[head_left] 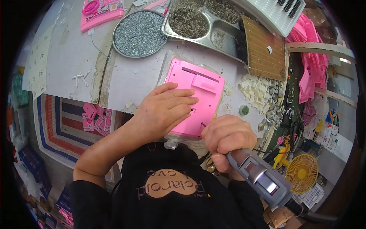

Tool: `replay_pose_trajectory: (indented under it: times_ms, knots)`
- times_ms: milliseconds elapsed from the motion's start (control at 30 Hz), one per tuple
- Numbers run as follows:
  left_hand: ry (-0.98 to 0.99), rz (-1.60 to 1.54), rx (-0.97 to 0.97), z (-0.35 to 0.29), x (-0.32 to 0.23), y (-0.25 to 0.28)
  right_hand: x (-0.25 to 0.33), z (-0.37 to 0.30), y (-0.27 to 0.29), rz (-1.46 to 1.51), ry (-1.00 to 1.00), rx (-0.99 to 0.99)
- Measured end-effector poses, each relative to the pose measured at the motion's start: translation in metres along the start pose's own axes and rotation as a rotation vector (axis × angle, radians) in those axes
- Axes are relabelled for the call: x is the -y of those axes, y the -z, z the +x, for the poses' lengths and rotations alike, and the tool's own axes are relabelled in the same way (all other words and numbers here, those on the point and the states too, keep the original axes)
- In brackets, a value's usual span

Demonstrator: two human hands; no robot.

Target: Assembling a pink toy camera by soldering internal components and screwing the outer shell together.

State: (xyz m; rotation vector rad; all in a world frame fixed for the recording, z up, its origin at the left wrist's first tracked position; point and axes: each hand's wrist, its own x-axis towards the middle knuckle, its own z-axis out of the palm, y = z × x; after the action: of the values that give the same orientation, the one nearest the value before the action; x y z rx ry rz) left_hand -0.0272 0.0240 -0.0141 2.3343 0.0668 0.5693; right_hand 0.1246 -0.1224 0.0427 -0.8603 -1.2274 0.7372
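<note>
A pink plastic housing point(209, 101) lies on the table in front of me, with plastic film under it. My left hand point(162, 110) rests on its left side, fingers stretched over the surface. In my right hand point(230, 135) is a grey electric screwdriver point(263, 177), its cord trailing to the lower right. The driver's thin tip points at the housing's near right corner; whether it sits in a screw there I cannot tell.
Beyond the housing are a round dish point(114, 39) of small silvery screws and a divided metal tray point(237, 47) of springs. Cardboard point(263, 49) leans on the tray. White plastic pieces point(253, 91) and a small green round item point(244, 110) lie right. A yellow fan point(302, 173) stands lower right.
</note>
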Motion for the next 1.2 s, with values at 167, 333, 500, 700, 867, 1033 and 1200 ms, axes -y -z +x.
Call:
replay_pose_trajectory:
  times_ms: [167,333,500,700,867,1033,1200]
  knots:
    - [0.004,-0.001,0.009,-0.003,0.001,-0.001,0.001,0.019,0.035,-0.004,0.064,0.017]
    - [0.022,-0.011,0.044,-0.001,0.002,0.0,-0.017,0.021,0.032,-0.107,0.103,0.005]
    - [0.024,-0.009,0.003,-0.004,0.001,-0.001,-0.009,0.044,0.048,0.054,0.02,0.022]
    - [0.012,-0.028,0.053,0.0,0.002,0.001,-0.028,0.06,0.068,-0.03,-0.037,-0.133]
    - [0.04,-0.04,0.043,-0.001,0.0,0.0,-0.039,0.059,0.07,-0.002,-0.057,-0.108]
    - [0.056,-0.077,0.0,-0.002,0.001,-0.001,-0.029,0.07,0.072,0.051,-0.096,-0.129]
    - [0.099,-0.226,-0.205,-0.005,-0.001,-0.005,0.013,0.078,0.039,0.241,0.095,-0.01]
